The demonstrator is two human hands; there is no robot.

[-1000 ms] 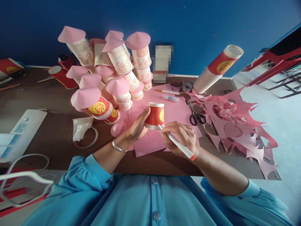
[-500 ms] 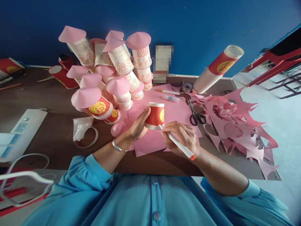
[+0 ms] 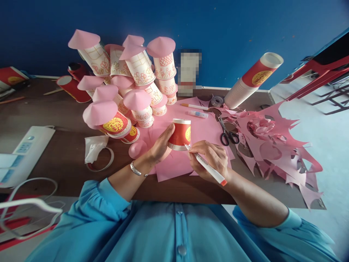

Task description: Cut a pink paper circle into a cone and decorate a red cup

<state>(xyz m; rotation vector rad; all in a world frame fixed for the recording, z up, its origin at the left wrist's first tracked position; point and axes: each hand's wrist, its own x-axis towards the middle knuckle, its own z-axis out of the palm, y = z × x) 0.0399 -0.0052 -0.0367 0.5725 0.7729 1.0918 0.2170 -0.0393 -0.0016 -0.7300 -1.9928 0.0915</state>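
A red and white paper cup (image 3: 180,134) with a yellow emblem is upside down in my left hand (image 3: 161,145), whose fingers close around its left side. My right hand (image 3: 209,158) grips a white marker (image 3: 209,168) with an orange end. The marker's tip meets the white band near the cup's lower edge; any mark there is too small to make out. Both hands are above pink paper sheets (image 3: 174,168). Several stacked paper cups with pink cone tops (image 3: 137,100) stand to the left, many with orange flower drawings.
Black scissors (image 3: 228,135), a glue stick (image 3: 198,114), another marker (image 3: 195,106) and a tape roll (image 3: 217,101) lie beyond my right hand. Pink scraps (image 3: 275,149) cover the table's right side, before a tall cup stack (image 3: 251,82). A white tape ring (image 3: 100,160) lies left.
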